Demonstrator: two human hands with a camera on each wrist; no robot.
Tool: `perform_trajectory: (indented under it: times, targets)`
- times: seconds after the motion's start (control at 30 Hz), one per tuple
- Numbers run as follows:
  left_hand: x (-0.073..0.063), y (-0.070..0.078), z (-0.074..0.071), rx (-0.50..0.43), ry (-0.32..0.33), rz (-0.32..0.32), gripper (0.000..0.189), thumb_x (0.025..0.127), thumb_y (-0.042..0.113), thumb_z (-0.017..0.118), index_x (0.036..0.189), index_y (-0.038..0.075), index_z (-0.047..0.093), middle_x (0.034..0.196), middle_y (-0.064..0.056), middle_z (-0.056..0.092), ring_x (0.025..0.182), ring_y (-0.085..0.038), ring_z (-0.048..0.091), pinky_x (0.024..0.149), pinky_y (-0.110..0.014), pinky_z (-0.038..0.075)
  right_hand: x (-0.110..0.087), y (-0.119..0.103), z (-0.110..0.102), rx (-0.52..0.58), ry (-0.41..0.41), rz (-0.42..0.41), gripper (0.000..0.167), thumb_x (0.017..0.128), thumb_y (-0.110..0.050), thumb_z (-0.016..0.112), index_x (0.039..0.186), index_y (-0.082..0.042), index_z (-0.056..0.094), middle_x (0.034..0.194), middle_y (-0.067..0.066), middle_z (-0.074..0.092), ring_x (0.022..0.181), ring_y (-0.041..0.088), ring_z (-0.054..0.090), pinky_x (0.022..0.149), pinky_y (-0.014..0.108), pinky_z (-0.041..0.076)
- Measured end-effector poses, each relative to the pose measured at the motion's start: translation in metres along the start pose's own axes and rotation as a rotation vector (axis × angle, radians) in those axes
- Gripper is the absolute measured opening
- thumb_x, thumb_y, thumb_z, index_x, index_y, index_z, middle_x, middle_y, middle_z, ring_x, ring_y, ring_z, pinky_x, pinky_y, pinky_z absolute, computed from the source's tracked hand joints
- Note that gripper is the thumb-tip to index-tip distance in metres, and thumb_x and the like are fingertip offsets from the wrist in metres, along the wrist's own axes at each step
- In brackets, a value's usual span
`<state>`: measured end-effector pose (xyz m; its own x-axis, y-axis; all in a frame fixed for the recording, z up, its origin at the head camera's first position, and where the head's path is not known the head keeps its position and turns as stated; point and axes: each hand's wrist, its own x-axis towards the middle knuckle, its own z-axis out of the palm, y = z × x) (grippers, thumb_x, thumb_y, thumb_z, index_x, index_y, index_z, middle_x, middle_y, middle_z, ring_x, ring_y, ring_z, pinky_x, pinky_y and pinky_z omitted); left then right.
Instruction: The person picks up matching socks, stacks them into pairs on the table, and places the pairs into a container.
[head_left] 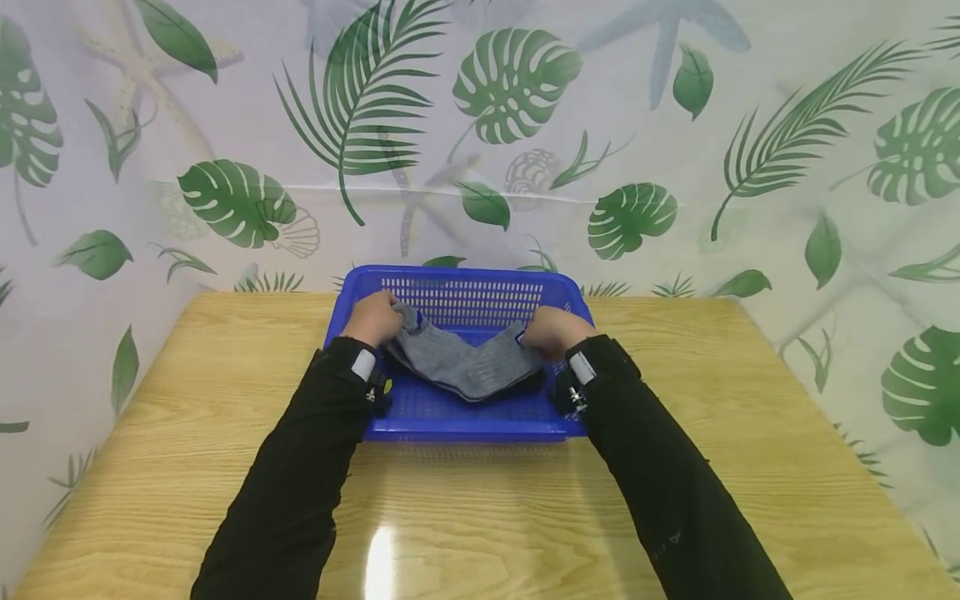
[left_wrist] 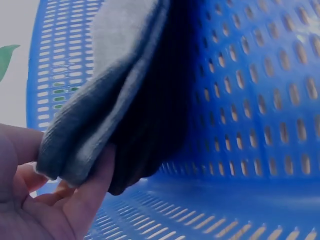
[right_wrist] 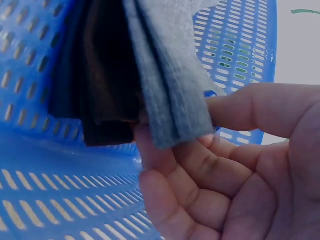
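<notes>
A pair of grey socks (head_left: 472,367), laid together in two layers, stretches between my hands inside the blue plastic basket (head_left: 480,435). My left hand (head_left: 372,318) pinches one end of the socks between thumb and fingers. At the other end, beside a small dark-blue mark, my right hand (head_left: 557,331) pinches them the same way. The middle of the socks sags into a shallow V. Below and partly hidden by them are dark socks (right_wrist: 107,100), folded in layers, close under the fingertips in both wrist views.
The basket has slotted walls and stands on a wood-grain table (head_left: 225,400) near its back edge. Behind it rises a white leaf-patterned backdrop (head_left: 420,200), which also borders the table on both sides.
</notes>
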<state>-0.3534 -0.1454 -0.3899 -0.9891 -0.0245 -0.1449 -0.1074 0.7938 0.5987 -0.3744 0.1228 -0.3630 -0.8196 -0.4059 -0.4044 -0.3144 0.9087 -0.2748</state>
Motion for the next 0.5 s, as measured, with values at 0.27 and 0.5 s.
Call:
perform_trajectory:
  times: [0.27,0.5]
  targets:
    - [0.0,0.001,0.002,0.011,-0.049,-0.01,0.049,0.092,0.006,0.041,0.139,-0.008,0.042,0.14,-0.027,0.047,0.124,-0.037,0.049,0.102,-0.045,0.041,0.002,0.001,0.005,0.187,-0.002,0.196,0.01,0.075,0.003,0.061,0.075,-0.003,0.054,0.071,0.011,0.062,0.052,0.019,0.062,0.05,0.028,0.053]
    - [-0.002,0.009,0.004,0.125,0.113,0.096,0.042,0.089,0.014,0.057,0.127,-0.002,0.055,0.13,-0.028,0.051,0.12,-0.045,0.048,0.1,-0.054,0.04,-0.005,-0.019,-0.002,0.002,0.165,0.168,0.019,0.078,-0.012,0.071,0.092,-0.001,0.066,0.094,0.015,0.068,0.077,0.026,0.063,0.069,0.039,0.053]
